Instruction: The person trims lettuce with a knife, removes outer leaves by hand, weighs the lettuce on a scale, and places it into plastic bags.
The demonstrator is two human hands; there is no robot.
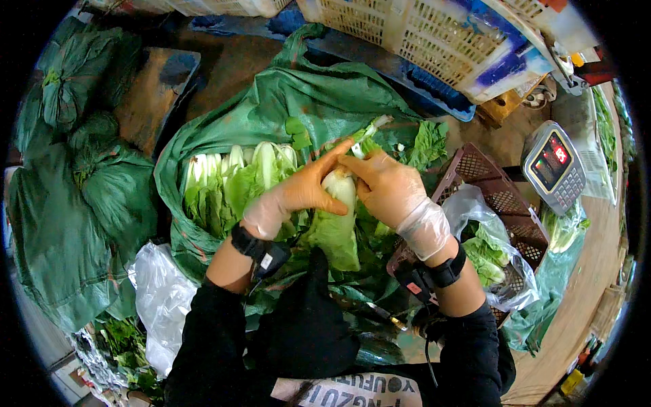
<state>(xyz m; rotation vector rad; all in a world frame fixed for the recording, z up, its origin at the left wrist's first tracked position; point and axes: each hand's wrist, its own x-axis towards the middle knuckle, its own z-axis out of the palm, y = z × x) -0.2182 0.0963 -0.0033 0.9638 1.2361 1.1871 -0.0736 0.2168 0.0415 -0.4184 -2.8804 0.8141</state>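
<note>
Both hands wear thin, see-through plastic gloves. My left hand (318, 185) curls around the pale base of a head of leafy lettuce (335, 229), whose green leaves point toward my body. At the cut end of the same head, my right hand (389, 185) has its thumb and fingers bent close together; whether something small is between them cannot be told. Below the hands spreads an open green woven sack (208, 132). Several more heads (264, 168) stand side by side in it, stem ends away from me. Loose leaves (430, 145) lie at the sack's far right.
A maroon plastic crate (519, 224) at the right holds a clear bag (468, 203) with greens. Beside it stands a lit digital scale display (552, 160). White crates (407, 30) line the far side. Tied green sacks (61, 219) and clear plastic bags (165, 300) are at the left.
</note>
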